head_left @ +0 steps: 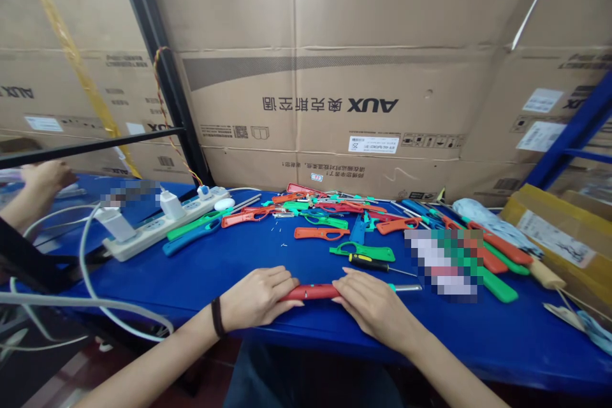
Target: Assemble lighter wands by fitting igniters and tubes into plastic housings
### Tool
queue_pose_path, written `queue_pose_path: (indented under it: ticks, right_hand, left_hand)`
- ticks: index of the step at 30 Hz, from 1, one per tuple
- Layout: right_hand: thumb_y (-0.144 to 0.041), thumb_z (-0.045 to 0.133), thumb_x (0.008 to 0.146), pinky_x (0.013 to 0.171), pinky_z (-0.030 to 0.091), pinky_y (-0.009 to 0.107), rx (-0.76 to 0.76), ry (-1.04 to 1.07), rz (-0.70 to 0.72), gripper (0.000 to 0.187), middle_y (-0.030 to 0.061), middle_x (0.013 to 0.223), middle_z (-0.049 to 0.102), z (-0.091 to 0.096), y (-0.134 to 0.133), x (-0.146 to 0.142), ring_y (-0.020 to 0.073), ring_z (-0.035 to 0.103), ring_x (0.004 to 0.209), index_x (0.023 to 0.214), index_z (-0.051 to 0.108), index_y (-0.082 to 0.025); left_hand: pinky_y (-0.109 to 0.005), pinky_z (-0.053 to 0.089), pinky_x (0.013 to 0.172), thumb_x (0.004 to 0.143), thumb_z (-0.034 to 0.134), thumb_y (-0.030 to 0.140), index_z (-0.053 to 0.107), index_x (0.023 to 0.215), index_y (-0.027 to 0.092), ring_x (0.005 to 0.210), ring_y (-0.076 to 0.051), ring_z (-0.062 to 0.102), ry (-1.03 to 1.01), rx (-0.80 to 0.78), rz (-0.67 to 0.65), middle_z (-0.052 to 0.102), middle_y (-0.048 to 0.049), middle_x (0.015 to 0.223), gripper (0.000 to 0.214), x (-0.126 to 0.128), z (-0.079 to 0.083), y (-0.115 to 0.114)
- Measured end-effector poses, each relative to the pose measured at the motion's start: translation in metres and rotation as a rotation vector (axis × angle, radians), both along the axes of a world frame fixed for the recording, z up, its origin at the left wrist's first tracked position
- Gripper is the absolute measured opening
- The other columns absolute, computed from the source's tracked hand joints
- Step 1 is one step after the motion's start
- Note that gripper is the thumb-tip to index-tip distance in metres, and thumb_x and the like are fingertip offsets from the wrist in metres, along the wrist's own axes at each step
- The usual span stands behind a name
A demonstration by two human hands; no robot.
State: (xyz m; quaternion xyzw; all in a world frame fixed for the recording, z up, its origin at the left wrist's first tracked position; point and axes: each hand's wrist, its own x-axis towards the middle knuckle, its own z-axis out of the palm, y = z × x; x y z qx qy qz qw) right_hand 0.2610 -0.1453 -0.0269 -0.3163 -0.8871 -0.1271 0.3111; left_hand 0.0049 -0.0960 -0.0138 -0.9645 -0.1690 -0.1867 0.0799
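Head view: by the desk's [201, 275] near edge, left hand [261, 296] and right hand [375, 303] fingers grip a red lighter [318, 292], silver nozzle [410, 287] rightward, with moving room between it and a power strip [152, 227].

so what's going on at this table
A person holds a red long-nosed lighter in both hands at the near edge of the blue table. The left hand grasps one end of the handle, and the right hand is wrapped nearer the metal nozzle. A black-and-yellow screwdriver lies just beyond, unheld. Loose coloured casing pieces are scattered farther back. At the far left, another person's hand is also at work.
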Motion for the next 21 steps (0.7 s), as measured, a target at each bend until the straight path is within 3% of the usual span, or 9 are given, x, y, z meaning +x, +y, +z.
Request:
queue_pose_path:
  ticks: [4,6,8,9,11,13,16,19,21]
  right_hand:
    - [-0.019,0.049,0.093,0.095,0.050,0.041,0.039,0.026,-0.001,0.018,0.0053,0.087,0.072,0.021,-0.001,0.005,0.0180,0.068,0.082,0.106,0.062,-0.016]
    - [-0.017,0.054,0.090,0.103,0.041,0.046,0.135,0.075,-0.046,0.022,0.0050,0.095,0.072,0.033,-0.006,0.006,0.0206,0.066,0.096,0.112,0.059,-0.018]
    - [-0.014,0.058,0.086,0.107,0.033,0.050,0.246,0.222,-0.134,0.030,0.0060,0.107,0.070,0.042,-0.013,0.004,0.0230,0.062,0.107,0.115,0.057,-0.022]
    - [-0.014,0.060,0.084,0.106,0.034,0.050,0.260,0.355,-0.172,0.028,0.0064,0.107,0.069,0.045,-0.015,0.001,0.0237,0.061,0.108,0.111,0.057,-0.023]
    - [-0.019,0.060,0.085,0.095,0.045,0.044,0.141,0.701,-0.233,0.016,0.0074,0.102,0.069,0.048,-0.016,-0.008,0.0229,0.064,0.101,0.100,0.057,-0.024]
    - [-0.032,0.057,0.088,0.079,0.054,0.035,-0.184,0.961,-0.230,0.018,0.0088,0.097,0.069,0.049,-0.011,-0.017,0.0215,0.066,0.090,0.103,0.054,-0.022]
    - [-0.048,0.051,0.088,0.054,0.051,0.026,-0.557,1.049,-0.129,0.028,0.0024,0.070,0.064,0.054,0.001,-0.027,0.0164,0.063,0.060,0.090,0.054,-0.020]
    - [-0.052,0.049,0.088,0.043,0.037,0.022,-0.587,0.992,-0.181,0.040,-0.0045,0.050,0.048,0.061,0.009,-0.028,0.0103,0.046,0.044,0.063,0.046,-0.021]
    - [-0.053,0.049,0.088,0.043,0.032,0.022,-0.600,0.949,-0.195,0.046,-0.0052,0.046,0.043,0.064,0.011,-0.027,0.0088,0.040,0.042,0.056,0.043,-0.020]
  left_hand:
    - [-0.025,0.045,0.056,0.099,0.037,0.039,0.060,0.091,0.014,0.062,-0.018,0.062,-0.030,-0.084,0.019,0.065,-0.0067,0.070,0.035,0.001,0.011,-0.006]
    - [-0.023,0.042,0.050,0.098,0.037,0.040,0.059,0.086,0.015,0.054,-0.016,0.061,-0.107,-0.162,0.054,0.064,-0.0050,0.064,0.036,0.004,0.018,-0.011]
    - [-0.021,0.040,0.047,0.098,0.038,0.040,0.058,0.082,0.015,0.047,-0.014,0.059,-0.261,-0.329,0.115,0.062,-0.0028,0.057,0.035,0.011,0.024,-0.015]
    - [-0.019,0.040,0.045,0.097,0.038,0.040,0.057,0.080,0.016,0.042,-0.012,0.057,-0.356,-0.454,0.147,0.061,-0.0014,0.052,0.036,0.016,0.027,-0.017]
    - [-0.016,0.037,0.038,0.097,0.035,0.044,0.058,0.079,0.016,0.031,-0.009,0.049,-0.538,-0.752,0.199,0.057,0.0016,0.042,0.041,0.029,0.030,-0.019]
    - [-0.015,0.032,0.031,0.094,0.034,0.054,0.058,0.080,0.015,0.025,-0.008,0.042,-0.681,-1.025,0.209,0.053,0.0028,0.037,0.049,0.044,0.030,-0.021]
    - [-0.014,0.028,0.026,0.085,0.039,0.067,0.059,0.079,0.012,0.023,-0.008,0.040,-0.783,-1.297,0.162,0.052,0.0023,0.036,0.059,0.061,0.024,-0.024]
    - [-0.014,0.027,0.025,0.082,0.042,0.070,0.060,0.077,0.011,0.022,-0.007,0.038,-0.813,-1.408,0.138,0.052,0.0015,0.035,0.062,0.064,0.017,-0.027]
    - [-0.012,0.025,0.025,0.083,0.042,0.068,0.060,0.074,0.011,0.021,-0.006,0.035,-0.839,-1.427,0.154,0.051,0.0024,0.033,0.060,0.060,0.013,-0.029]
